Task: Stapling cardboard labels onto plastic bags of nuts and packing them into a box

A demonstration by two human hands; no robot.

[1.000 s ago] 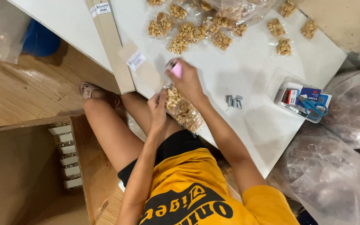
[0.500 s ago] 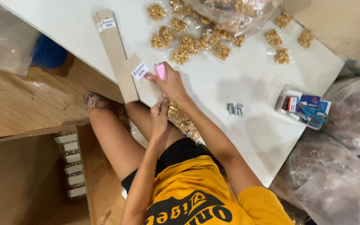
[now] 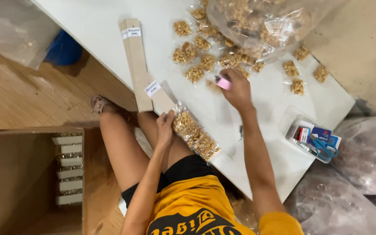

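My left hand (image 3: pixel 166 127) rests on the upper end of a long clear packet of nuts (image 3: pixel 195 135) that lies at the white table's (image 3: pixel 96 26) near edge, next to a labelled cardboard strip (image 3: pixel 158 93). My right hand (image 3: pixel 239 90) is shut on a small pink object (image 3: pixel 223 82) and reaches out over the table. It is beside several small clear packets of nuts (image 3: pixel 195 74). A large clear bag of loose nuts (image 3: pixel 262 26) lies just beyond them.
Long cardboard strips (image 3: pixel 135 56) lie on the table at the left. A clear box with blue scissors (image 3: pixel 314 140) sits at the right edge. A cardboard carton (image 3: pixel 18 174) on the floor holds finished packs (image 3: pixel 68 169). Plastic bags (image 3: pixel 366 152) lie to the right.
My right hand with the pink object has moved away from the labelled cardboard strip, to the right toward the small packets. My left hand stays on the long packet.
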